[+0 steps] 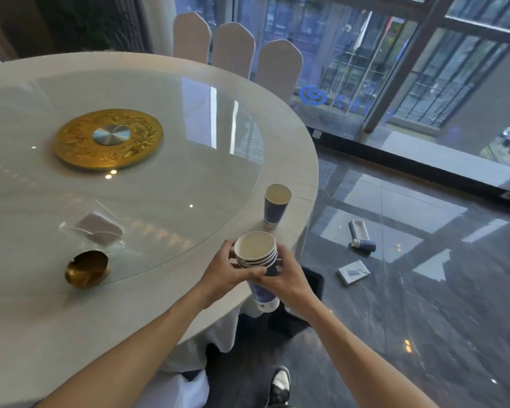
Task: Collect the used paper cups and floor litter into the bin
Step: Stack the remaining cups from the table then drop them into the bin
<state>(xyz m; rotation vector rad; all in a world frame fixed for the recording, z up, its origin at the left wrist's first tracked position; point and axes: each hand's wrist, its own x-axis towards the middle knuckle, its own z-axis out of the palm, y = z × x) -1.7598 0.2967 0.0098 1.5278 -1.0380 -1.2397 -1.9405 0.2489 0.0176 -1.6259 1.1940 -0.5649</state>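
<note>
A stack of several nested blue-and-white paper cups [256,251] is held over the table's right edge by both hands. My left hand [227,272] grips the rims from the left; my right hand [289,281] wraps the stack from the right. One more paper cup [276,205] stands upright on the tablecloth just beyond the stack. On the dark floor to the right lie a fallen cup [364,244], an open small box [358,229] and a flat white packet [353,271]. A black bin [314,285] stands on the floor under my right hand, mostly hidden.
The round table [301,160] has a white cloth and a glass turntable with a gold centre disc [109,138]. A brass ashtray [87,269] and a clear napkin holder [97,229] sit near the front left. Covered chairs [233,48] stand behind; glass walls at right.
</note>
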